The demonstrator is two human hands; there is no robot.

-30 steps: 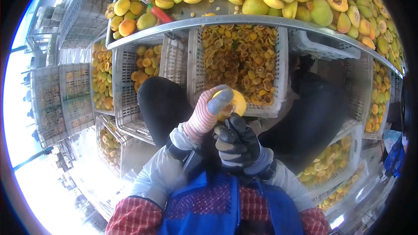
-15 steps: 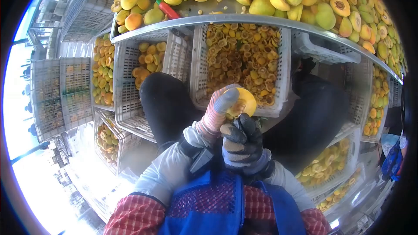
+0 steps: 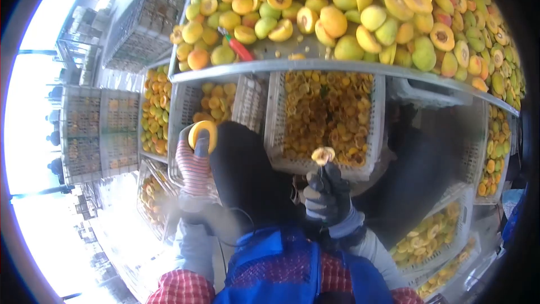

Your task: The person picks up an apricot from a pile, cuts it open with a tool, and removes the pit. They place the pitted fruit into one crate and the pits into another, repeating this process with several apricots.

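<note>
My left hand [image 3: 194, 169], in a striped glove, is closed round a hollowed yellow peach half [image 3: 212, 135], held left of my knee near a crate of peach halves [image 3: 216, 101]. In its dark grey glove, my right hand [image 3: 327, 194] grips a small hand tool whose shape is mostly hidden by the fingers. A brownish scooped-out peach core [image 3: 323, 155] sits at the tool's tip, just in front of the crate of cores and scraps [image 3: 378, 118].
A metal-edged table [image 3: 253, 66] piled with cut peaches [image 3: 374, 18] spans the front. On it lies a red-handled tool [image 3: 242, 50]. Crates of peaches [image 3: 156, 112] stand at the left, and others [image 3: 430, 228] at the right. Stacked crates [image 3: 101, 132] are further left.
My hands have moved apart. The left one carried the peach half leftward, away from the tool; the right one now holds out the core on the tool tip. The view has tilted up slightly.
</note>
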